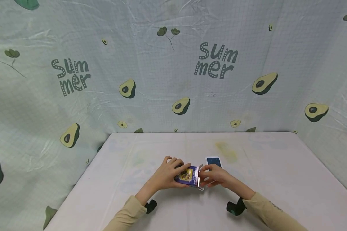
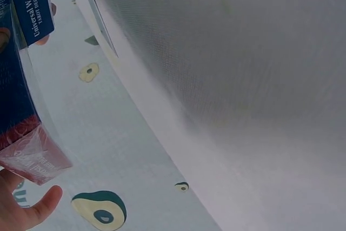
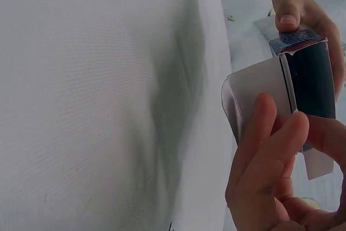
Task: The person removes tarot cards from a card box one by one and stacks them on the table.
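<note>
A purple-blue tarot card box (image 1: 188,176) is in my left hand (image 1: 169,174), gripped round its sides, with its end turned to the right. The left wrist view shows a dark blue flap (image 2: 33,8) lettered "Universal Waite Tarot Deck" and clear wrap (image 2: 38,158) at the box's other end. My right hand (image 1: 217,175) is at the opened end, its bent fingers pinching at a white flap (image 3: 259,85). Beside the flap the box mouth (image 3: 311,87) looks dark; the fingertips partly cover it. A blue-backed card (image 1: 214,161) with a white border lies just behind my right hand.
The white table (image 1: 150,147) has a yellowish stain (image 1: 226,151) toward the back. A cloth (image 1: 162,67) printed with avocados and "summer" hangs behind and at the sides. Dark wrist cameras (image 1: 235,208) sit below both wrists, close over the tabletop.
</note>
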A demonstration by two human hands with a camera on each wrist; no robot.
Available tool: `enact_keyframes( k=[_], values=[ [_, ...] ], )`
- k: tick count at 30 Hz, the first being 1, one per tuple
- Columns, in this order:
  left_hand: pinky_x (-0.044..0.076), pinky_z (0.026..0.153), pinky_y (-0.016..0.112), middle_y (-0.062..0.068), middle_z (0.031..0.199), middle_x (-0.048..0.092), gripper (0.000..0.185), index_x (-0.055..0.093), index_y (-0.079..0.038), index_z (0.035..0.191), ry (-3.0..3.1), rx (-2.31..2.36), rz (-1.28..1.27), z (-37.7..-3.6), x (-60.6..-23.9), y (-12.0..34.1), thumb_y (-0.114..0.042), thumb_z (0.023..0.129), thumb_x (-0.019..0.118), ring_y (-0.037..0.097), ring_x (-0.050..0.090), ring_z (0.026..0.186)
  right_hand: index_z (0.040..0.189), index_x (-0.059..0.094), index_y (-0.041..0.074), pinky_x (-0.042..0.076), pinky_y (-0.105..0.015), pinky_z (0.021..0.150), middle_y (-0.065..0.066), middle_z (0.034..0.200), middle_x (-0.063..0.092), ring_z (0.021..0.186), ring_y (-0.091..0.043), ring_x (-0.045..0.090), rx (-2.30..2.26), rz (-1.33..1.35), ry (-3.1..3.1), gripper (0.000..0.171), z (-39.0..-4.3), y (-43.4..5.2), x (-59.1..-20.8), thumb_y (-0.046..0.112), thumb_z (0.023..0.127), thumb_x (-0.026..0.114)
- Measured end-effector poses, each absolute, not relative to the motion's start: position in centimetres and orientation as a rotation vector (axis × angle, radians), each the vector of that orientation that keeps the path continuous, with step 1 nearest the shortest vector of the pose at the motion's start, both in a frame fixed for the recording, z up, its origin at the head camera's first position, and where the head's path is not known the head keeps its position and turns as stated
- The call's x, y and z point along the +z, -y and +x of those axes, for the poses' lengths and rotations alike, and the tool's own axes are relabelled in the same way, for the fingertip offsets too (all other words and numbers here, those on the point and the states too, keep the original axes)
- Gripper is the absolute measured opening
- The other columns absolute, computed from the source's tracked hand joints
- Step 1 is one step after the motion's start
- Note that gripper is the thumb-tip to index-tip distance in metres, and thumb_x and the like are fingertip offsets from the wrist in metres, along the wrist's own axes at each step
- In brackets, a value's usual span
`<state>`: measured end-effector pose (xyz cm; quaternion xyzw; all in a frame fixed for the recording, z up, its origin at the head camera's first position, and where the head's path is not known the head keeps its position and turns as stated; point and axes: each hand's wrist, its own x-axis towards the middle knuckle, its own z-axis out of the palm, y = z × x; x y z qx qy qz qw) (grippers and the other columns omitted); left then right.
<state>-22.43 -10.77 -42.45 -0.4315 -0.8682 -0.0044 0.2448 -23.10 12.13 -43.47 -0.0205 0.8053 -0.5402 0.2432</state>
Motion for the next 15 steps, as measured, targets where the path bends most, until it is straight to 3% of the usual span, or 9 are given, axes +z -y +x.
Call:
enact_keyframes(
  k=[15],
  values=[
    [0.036, 0.084, 0.038, -0.004, 0.103, 0.053, 0.079, 0.045, -0.024, 0.129, 2.369, -0.012, -1.162, -22.56, -42.72, 11.14, -0.063, 0.063, 0.065, 0.012, 0.048, 0.091, 0.102, 0.058, 0.001, 0.05, -0.025, 0.055, -0.006, 0.085, 0.066, 0.066, -0.015, 0.065, -1.514, -0.103, -2.2, 0.03, -23.18, -12.67, -43.5, 0.022, 0.08, 0.062]
  ],
)
